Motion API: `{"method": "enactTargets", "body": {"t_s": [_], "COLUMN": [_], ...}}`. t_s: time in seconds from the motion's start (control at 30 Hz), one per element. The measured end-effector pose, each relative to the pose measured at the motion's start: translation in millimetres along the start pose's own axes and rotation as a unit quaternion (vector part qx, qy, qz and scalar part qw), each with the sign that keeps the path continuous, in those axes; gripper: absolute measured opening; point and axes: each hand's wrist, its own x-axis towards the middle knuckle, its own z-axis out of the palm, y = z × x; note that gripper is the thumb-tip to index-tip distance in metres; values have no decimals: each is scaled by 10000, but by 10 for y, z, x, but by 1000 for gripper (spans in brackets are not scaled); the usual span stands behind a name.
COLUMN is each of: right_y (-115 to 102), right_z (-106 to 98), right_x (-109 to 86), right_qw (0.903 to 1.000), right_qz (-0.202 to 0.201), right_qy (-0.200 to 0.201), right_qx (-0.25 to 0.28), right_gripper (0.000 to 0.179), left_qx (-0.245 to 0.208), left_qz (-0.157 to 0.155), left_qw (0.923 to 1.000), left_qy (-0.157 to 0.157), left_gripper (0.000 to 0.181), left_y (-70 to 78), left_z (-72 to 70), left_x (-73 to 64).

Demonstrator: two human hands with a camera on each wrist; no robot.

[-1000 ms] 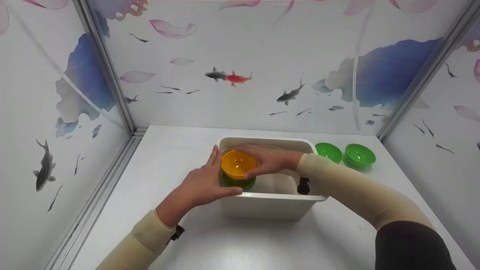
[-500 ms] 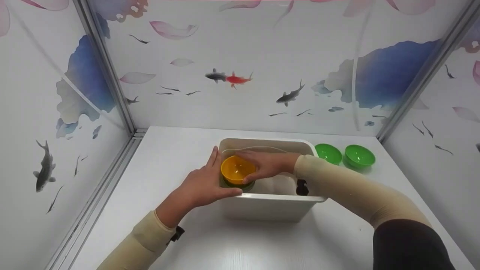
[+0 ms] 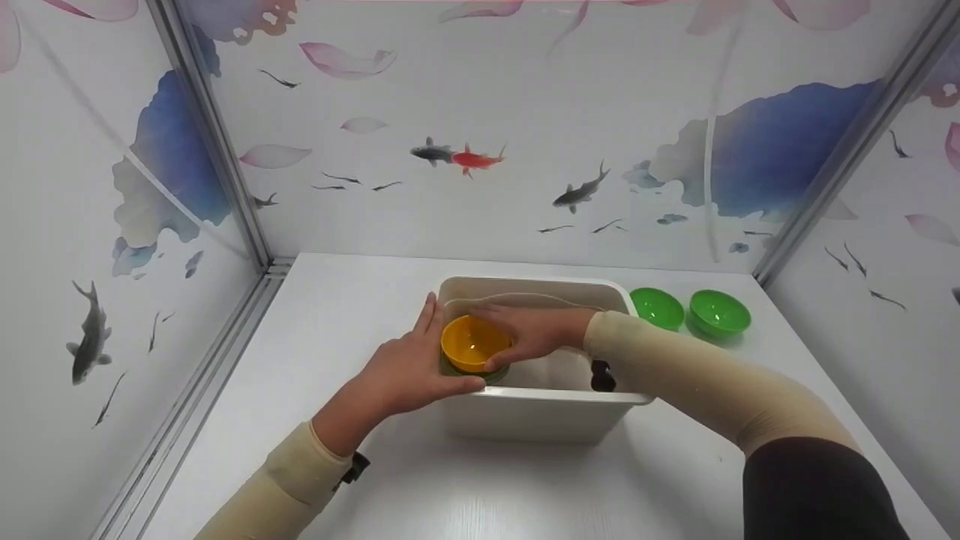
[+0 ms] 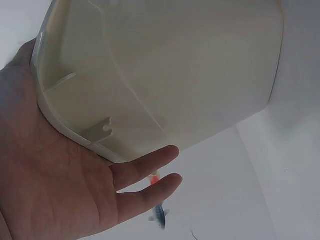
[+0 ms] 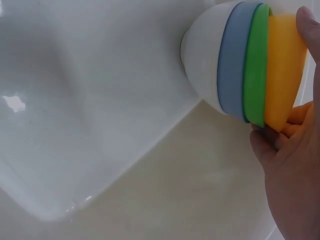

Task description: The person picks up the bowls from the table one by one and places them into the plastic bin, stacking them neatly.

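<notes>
My right hand (image 3: 534, 334) grips a yellow-orange bowl (image 3: 474, 343) by its side, inside the left part of a white plastic bin (image 3: 536, 418). In the right wrist view, the yellow-orange bowl sits in a sideways-looking stack with a green bowl (image 5: 256, 65), a blue-grey bowl (image 5: 233, 65) and a white bowl (image 5: 204, 55). My thumb and fingers are on the rim end of the uppermost one. Against the bin's left front corner rests my left hand (image 3: 401, 373), its palm at the rim in the left wrist view and its fingers straight along the outer wall.
Two more green bowls, a nearer-to-bin one (image 3: 660, 309) and an outer one (image 3: 718, 313), stand on the white table (image 3: 360, 322) right of the bin. Patterned panels (image 3: 480, 217) wall in the back and sides. Metal posts (image 3: 217, 142) mark the corners.
My right hand has lowered the yellow-orange bowl into the stack, hiding more of the green bowl beneath it. My left hand has stayed at the bin's corner.
</notes>
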Motion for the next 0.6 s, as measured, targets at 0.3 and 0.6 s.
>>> {"method": "enactTargets", "body": {"t_s": [0.3,0.6], "right_y": [-30,-28], "right_z": [38,64], "right_x": [8,13], "right_qw": [9990,9988], "right_qz": [-46,-3], "right_qy": [-112,-92], "right_qx": [-421,-472], "right_gripper": [117,119], "left_qx": [70,116], "left_qz": [99,132], "left_qw": [9999,9998], "left_qy": [70,88], "left_gripper": [145,140], "left_y": [-21,-21], "left_z": [19,27], "left_x": [7,17]}}
